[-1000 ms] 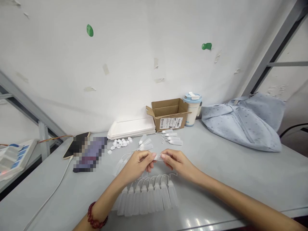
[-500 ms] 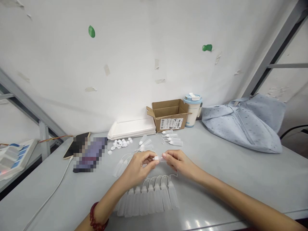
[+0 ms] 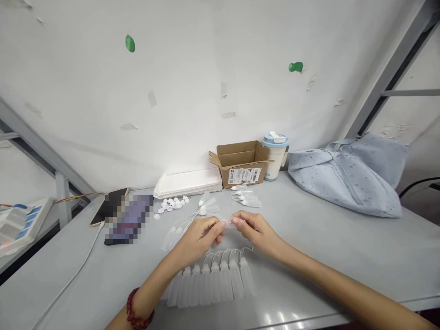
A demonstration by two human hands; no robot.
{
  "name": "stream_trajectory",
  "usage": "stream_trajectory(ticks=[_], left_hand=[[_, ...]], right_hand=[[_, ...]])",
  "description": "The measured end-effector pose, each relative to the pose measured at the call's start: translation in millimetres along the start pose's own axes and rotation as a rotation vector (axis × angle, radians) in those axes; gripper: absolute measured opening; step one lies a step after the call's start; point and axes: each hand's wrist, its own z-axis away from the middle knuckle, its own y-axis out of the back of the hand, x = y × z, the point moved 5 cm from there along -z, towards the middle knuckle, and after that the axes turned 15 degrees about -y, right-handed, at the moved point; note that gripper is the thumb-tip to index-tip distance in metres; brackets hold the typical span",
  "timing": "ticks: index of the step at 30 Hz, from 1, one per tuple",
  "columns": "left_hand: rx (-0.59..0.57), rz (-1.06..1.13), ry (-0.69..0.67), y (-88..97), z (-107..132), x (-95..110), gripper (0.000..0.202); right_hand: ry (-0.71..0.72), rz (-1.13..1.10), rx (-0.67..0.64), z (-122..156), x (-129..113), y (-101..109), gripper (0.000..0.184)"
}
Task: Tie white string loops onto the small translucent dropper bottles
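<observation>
My left hand (image 3: pixel 206 231), a dark red bead bracelet (image 3: pixel 137 311) on its wrist, is closed in a pinch at the white end of a small translucent plastic bottle (image 3: pixel 229 223). My right hand (image 3: pixel 253 228) pinches the bottle's other end, and the fingers cover most of it. Below the hands, several translucent squeeze bottles (image 3: pixel 216 284) with thin curved spouts lie side by side in a row. More of these bottles (image 3: pixel 170 238) lie partly behind my left hand. Loose white caps (image 3: pixel 172 204) are scattered beyond them on the left.
Small bottles (image 3: pixel 250 201) lie before an open cardboard box (image 3: pixel 242 172). Beside the box are a lidded cup (image 3: pixel 273 158) and a stack of white trays (image 3: pixel 189 181). A blue cloth bag (image 3: pixel 347 183) rests on the right. A phone (image 3: pixel 110 206) with a cable lies left on the grey table (image 3: pixel 326 275).
My left thumb and fingers have shifted around the white end, which is now more covered. My right hand has moved slightly left and up, so the hands are closer together.
</observation>
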Motion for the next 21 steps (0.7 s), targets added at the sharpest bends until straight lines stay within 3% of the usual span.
stream_trajectory(ticks=[5, 11, 14, 17, 21], left_hand=[[0.000, -0.014, -0.033, -0.1, -0.9, 3.1, 0.038], [-0.038, -0.298, -0.182, -3.4, -3.9, 13.2, 0.036], [-0.072, -0.335, -0.189, 1.8, -5.1, 11.4, 0.032], [-0.070, -0.425, -0.110, 27.7, -4.0, -1.6, 0.032], [0.079, -0.885, 0.147, 94.3, 9.2, -33.8, 0.032]], right_hand=[[-0.007, -0.013, -0.041, -1.5, 0.7, 1.0, 0.045], [-0.126, -0.132, -0.180, -8.1, 11.6, -2.6, 0.050], [-0.077, -0.056, -0.094, -9.9, 10.8, 2.0, 0.047], [0.052, 0.132, 0.101, -11.0, 6.2, 15.4, 0.039], [0.146, 0.366, 0.310, -17.6, 10.6, 35.5, 0.032]])
